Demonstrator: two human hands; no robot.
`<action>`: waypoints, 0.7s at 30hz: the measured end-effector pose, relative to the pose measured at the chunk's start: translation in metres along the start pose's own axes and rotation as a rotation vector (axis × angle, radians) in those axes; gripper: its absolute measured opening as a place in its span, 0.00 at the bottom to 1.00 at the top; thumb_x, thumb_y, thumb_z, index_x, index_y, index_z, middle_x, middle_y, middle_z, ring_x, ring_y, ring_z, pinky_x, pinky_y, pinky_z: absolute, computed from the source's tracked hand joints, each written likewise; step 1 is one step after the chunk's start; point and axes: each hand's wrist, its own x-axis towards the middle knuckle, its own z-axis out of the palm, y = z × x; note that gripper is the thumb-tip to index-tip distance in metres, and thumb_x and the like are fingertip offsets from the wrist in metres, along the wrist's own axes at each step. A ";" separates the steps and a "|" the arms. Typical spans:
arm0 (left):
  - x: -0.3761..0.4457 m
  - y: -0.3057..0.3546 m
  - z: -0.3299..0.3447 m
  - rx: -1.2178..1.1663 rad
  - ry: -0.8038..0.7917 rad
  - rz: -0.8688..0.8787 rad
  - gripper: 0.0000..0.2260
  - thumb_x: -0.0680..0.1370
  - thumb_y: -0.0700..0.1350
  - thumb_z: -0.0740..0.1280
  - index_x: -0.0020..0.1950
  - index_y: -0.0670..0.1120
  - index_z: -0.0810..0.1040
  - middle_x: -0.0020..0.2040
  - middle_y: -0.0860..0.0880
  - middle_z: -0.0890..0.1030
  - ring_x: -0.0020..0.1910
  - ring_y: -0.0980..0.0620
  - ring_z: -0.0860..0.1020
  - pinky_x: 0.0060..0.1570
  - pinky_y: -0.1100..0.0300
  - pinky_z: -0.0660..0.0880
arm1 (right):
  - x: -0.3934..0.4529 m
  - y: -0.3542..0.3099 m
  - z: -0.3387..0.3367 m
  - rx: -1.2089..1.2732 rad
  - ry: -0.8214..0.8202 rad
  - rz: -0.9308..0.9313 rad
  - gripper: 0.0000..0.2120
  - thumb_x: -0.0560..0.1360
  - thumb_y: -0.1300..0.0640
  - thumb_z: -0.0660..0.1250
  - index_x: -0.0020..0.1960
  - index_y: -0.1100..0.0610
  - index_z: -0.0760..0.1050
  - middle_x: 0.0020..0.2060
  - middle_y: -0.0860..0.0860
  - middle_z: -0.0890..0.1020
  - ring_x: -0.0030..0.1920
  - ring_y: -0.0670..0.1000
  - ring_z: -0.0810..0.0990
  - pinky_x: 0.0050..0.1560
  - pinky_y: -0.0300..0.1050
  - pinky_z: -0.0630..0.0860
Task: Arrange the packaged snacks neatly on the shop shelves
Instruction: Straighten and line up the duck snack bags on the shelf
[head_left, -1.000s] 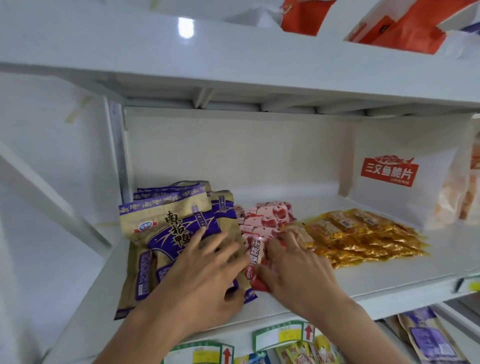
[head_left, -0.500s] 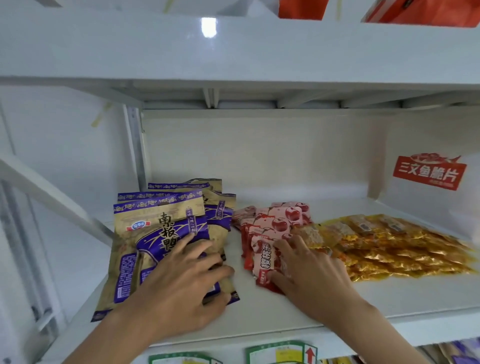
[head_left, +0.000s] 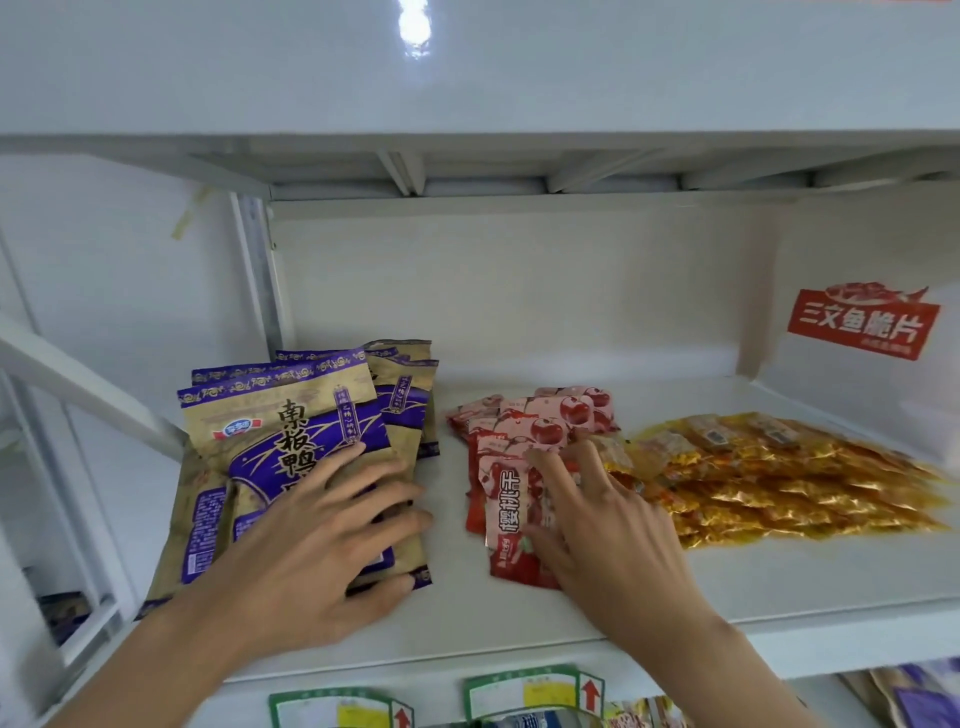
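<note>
We see the left hand (head_left: 322, 525) flat, fingers spread, pressing the purple-and-gold packets (head_left: 291, 447) at the shelf's (head_left: 779, 582) left end. The right hand (head_left: 597, 525) lies with straight fingers on the red cherry packets (head_left: 524, 441) mid-shelf, gripping nothing. Golden packets (head_left: 779, 473) sit just beside them; a white bag (head_left: 872, 332) stands at the far right.
</note>
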 end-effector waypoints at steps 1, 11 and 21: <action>-0.002 0.000 -0.002 0.019 0.028 0.016 0.21 0.81 0.65 0.61 0.66 0.56 0.81 0.68 0.54 0.80 0.75 0.49 0.72 0.77 0.41 0.62 | 0.000 0.001 0.000 -0.003 0.031 0.003 0.25 0.80 0.41 0.66 0.72 0.44 0.62 0.65 0.48 0.69 0.32 0.45 0.78 0.26 0.40 0.75; -0.030 0.011 -0.006 -0.133 0.317 0.020 0.14 0.80 0.53 0.67 0.61 0.49 0.84 0.65 0.52 0.80 0.67 0.48 0.77 0.66 0.48 0.72 | -0.002 0.007 0.003 0.072 0.235 -0.075 0.16 0.77 0.46 0.72 0.60 0.53 0.77 0.53 0.48 0.78 0.29 0.46 0.76 0.24 0.36 0.67; -0.017 0.001 -0.010 -0.040 0.212 0.146 0.12 0.81 0.56 0.66 0.57 0.50 0.82 0.61 0.49 0.79 0.60 0.48 0.77 0.57 0.50 0.76 | -0.008 0.006 -0.021 0.889 0.236 0.356 0.05 0.79 0.56 0.73 0.55 0.51 0.81 0.45 0.41 0.88 0.43 0.45 0.87 0.42 0.47 0.86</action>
